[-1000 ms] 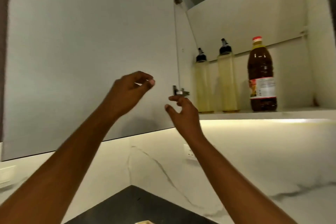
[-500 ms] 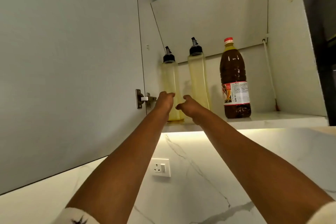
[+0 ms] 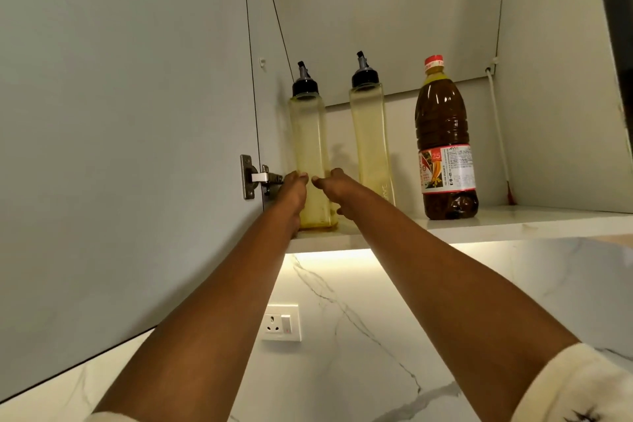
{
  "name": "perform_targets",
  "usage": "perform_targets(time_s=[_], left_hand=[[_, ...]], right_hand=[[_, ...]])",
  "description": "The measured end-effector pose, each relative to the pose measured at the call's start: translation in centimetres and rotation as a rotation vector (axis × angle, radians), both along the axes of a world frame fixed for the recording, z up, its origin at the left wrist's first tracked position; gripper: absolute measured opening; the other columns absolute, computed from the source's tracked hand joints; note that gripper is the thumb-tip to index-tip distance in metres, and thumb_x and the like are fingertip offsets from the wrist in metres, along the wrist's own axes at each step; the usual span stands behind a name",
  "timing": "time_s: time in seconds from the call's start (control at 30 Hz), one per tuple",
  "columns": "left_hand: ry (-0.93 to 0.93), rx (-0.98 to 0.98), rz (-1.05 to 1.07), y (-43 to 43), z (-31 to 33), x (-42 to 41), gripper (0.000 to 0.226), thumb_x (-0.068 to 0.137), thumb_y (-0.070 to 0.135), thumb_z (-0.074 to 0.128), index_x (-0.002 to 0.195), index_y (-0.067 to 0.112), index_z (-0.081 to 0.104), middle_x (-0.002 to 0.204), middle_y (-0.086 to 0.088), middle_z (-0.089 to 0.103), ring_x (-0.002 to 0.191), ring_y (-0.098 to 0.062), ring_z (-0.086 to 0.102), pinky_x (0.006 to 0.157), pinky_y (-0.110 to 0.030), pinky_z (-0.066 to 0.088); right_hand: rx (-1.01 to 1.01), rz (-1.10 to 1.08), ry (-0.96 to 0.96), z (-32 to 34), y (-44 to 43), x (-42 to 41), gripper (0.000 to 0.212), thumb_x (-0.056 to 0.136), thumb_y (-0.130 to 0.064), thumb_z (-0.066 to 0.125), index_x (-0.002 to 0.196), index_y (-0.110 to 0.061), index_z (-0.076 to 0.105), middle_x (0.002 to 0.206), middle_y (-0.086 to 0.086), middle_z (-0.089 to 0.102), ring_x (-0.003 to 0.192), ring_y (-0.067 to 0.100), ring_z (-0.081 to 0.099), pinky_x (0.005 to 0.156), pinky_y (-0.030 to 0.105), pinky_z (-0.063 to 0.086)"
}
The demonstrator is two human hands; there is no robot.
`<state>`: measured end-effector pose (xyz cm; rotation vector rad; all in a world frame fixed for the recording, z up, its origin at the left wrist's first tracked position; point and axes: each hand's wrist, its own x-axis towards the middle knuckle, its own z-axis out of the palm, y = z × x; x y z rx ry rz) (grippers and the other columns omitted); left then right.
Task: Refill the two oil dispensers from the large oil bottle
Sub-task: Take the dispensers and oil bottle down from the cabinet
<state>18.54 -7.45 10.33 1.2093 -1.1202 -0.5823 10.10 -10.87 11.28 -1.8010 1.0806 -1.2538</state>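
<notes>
**Both hands clasped on left dispenser, low on its body, lift-out pending**

Open wall cabinet fills the upper half of the frame. On the shelf stand three items in a row, all upright. From centre to right they are the left dispenser, the right dispenser and the large oil bottle.

The left hand is on the left flank of the left dispenser, fingertips curled onto its front face. The right hand is on its right flank, in the gap between the two dispensers, with the thumb bent onto the front face. Both hold the lower third of the body. The far-side fingers are hidden, so how firm the hold is can't be judged.

Key relation: the dispenser's long axis is vertical and the hands sit near its base, so most of its height and the black spout are above the fingers. Judgement: it is top-heavy in this hold and should come toward the camera and down, kept upright.

The right dispenser is just beside the right hand and could get knocked. The large oil bottle is further right, apart from both hands. The open cabinet door and its hinge are close by the left hand. A wall socket sits at lower centre.

Task is at an early stage, nothing poured yet.
</notes>
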Motion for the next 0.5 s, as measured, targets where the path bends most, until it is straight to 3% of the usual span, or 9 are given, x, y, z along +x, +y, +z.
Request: perform_targets(time_s=[0.1,0.23,0.43,0.5], left_hand=[[-0.03,-0.017,-0.023,2.4,0.0,-0.3,0.047,0.103,0.032,0.037,0.149,0.027,0.03,0.15,-0.007,0.036,0.131,-0.03,0.042,0.105,-0.045,0.038],[-0.054,-0.098,-0.049,7.7,-0.3,-1.4,0.046,0.102,0.026,0.044,0.147,0.028,0.034,0.14,-0.01,0.047,0.121,-0.027,0.049,0.088,-0.04,0.045],[-0.207,-0.252,-0.077,15.5,-3.7,-2.1,0.05,0.095,0.038,0.055,0.141,0.043,0.036,0.144,-0.001,0.044,0.119,-0.024,0.054,0.092,-0.053,0.049],[-0.213,-0.28,-0.137,17.6,-6.6,-2.0,0.052,0.09,0.041,0.059,0.137,0.049,0.039,0.131,0.005,0.055,0.104,-0.011,0.063,0.073,-0.039,0.058]], right_hand=[[-0.058,0.035,-0.019,-0.2,1.9,-1.1,0.068,0.094,-0.038,0.053,0.146,-0.01,0.02,0.149,0.015,0.031,0.131,0.033,0.037,0.102,0.043,0.038],[-0.13,0.131,-0.075,-0.9,6.8,-4.0,0.074,0.087,-0.039,0.063,0.145,-0.011,0.028,0.145,0.011,0.04,0.125,0.029,0.045,0.095,0.042,0.043],[-0.217,0.258,-0.074,-3.6,14.4,-8.5,0.062,0.08,-0.038,0.069,0.134,-0.019,0.043,0.129,0.006,0.054,0.111,0.022,0.055,0.09,0.038,0.048],[-0.212,0.287,-0.066,-6.3,16.1,-9.4,0.058,0.077,-0.035,0.072,0.128,-0.022,0.047,0.121,0.002,0.056,0.107,0.02,0.058,0.088,0.037,0.051]])
